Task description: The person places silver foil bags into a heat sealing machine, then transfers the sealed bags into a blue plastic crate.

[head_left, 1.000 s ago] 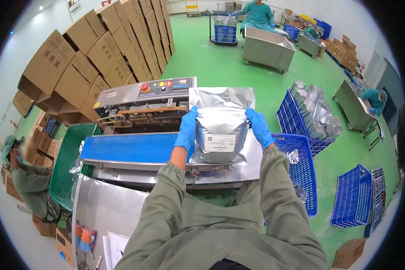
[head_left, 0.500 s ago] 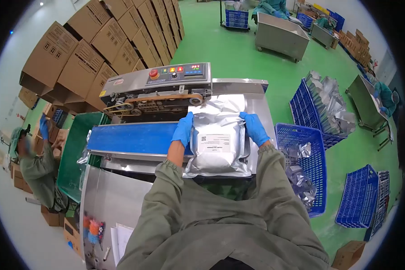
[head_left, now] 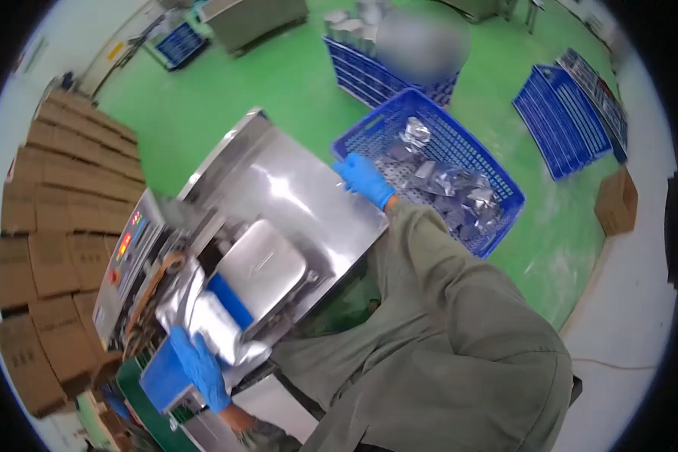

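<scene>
A silver foil bag (head_left: 211, 324) lies on the blue belt (head_left: 162, 375) of the sealing machine (head_left: 132, 264), its upper edge by the machine's rollers. My left hand (head_left: 200, 367), in a blue glove, rests on the bag's near-left side with its fingers extended. My right hand (head_left: 364, 179), also gloved in blue, is over the left rim of a blue basket (head_left: 508, 188), beside the steel table's edge. Its fingers are spread and nothing shows in them. Crumpled silver foil packs (head_left: 459, 188) lie inside that basket, to the right of my right hand.
The steel table (head_left: 309, 188) carries a square metal plate (head_left: 262, 267). Cartons (head_left: 60, 264) are stacked at the left. Another blue basket (head_left: 354, 71) stands behind, more blue baskets (head_left: 561, 120) at the right, and a green bin (head_left: 143, 407) at the lower left.
The view has turned to the right. The bag has moved left onto the belt beside the rollers. My right hand has let go of it and moved right to the basket.
</scene>
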The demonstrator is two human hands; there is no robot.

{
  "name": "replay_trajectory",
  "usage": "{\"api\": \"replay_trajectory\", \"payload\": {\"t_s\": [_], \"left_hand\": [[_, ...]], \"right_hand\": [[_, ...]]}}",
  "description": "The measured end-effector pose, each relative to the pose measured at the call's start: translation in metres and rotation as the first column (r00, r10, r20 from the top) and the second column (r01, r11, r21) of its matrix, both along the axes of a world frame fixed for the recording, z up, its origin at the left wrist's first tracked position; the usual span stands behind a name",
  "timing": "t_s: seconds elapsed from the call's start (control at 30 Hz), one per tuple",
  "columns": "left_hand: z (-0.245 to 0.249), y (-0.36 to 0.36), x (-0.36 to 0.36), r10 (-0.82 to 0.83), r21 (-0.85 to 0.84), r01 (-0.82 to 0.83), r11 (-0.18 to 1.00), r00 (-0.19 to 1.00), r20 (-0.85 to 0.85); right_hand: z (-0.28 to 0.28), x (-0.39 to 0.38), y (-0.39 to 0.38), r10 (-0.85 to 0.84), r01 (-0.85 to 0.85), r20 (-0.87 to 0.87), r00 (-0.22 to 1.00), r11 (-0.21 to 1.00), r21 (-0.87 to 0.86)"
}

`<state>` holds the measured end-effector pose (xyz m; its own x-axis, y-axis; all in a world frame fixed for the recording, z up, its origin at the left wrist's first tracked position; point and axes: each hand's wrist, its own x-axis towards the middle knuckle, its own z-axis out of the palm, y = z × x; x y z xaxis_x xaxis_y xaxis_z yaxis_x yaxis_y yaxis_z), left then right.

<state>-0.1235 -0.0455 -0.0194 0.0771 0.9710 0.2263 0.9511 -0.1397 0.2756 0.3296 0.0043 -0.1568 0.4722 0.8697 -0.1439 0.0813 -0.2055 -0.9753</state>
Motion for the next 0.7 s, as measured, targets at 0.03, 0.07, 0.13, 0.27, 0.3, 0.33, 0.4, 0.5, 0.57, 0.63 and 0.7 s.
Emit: {"api": "replay_trajectory", "payload": {"t_s": [0.03,0.07,0.13,0.27,0.3,0.33,0.4,0.5,0.57,0.63,0.7], "left_hand": [[-0.032,0.009,-0.029,0.028,0.063,-0.021,0.998,0.992,-0.125],[-0.026,0.009,-0.033,0.038,0.058,-0.030,0.998,0.988,-0.148],[-0.016,0.014,-0.054,0.214,0.016,-0.219,0.976,0.967,0.141],[0.043,-0.008,0.060,0.264,0.172,-0.257,0.951,0.964,-0.023],[0.048,-0.007,0.085,0.337,0.157,-0.333,0.930,0.941,-0.004],[0.038,-0.004,0.071,0.340,0.165,-0.332,0.929,0.940,-0.020],[0.014,-0.004,0.017,0.366,-0.007,-0.390,0.921,0.858,0.362],[0.025,-0.005,0.072,0.448,0.108,-0.435,0.894,0.852,-0.272],[0.035,-0.003,0.118,0.535,0.074,-0.531,0.844,0.825,-0.181],[0.020,-0.005,0.062,0.381,0.173,-0.340,0.924,0.819,-0.429],[0.020,-0.005,0.050,0.385,0.131,-0.363,0.922,0.845,-0.372]], "right_hand": [[-0.062,0.051,0.002,-0.065,0.069,0.077,0.995,0.996,-0.058],[-0.126,0.100,0.004,-0.114,0.132,0.158,0.981,0.986,-0.103],[-0.181,0.164,-0.009,-0.282,0.326,0.194,0.940,0.911,-0.253],[-0.248,0.251,-0.010,-0.284,0.412,0.379,0.881,0.854,-0.318],[-0.263,0.263,-0.001,-0.314,0.450,0.382,0.869,0.823,-0.346],[-0.262,0.264,0.008,-0.313,0.442,0.366,0.876,0.825,-0.352],[-0.239,0.266,0.030,-0.571,0.566,0.075,0.817,0.771,-0.291],[-0.306,0.294,0.063,-0.487,0.601,0.361,0.796,0.707,-0.372],[-0.309,0.295,0.069,-0.414,0.621,0.483,0.772,0.657,-0.428],[-0.310,0.293,0.061,-0.365,0.640,0.646,0.671,0.725,-0.255],[-0.315,0.289,0.053,-0.418,0.639,0.608,0.675,0.743,-0.199]]}}
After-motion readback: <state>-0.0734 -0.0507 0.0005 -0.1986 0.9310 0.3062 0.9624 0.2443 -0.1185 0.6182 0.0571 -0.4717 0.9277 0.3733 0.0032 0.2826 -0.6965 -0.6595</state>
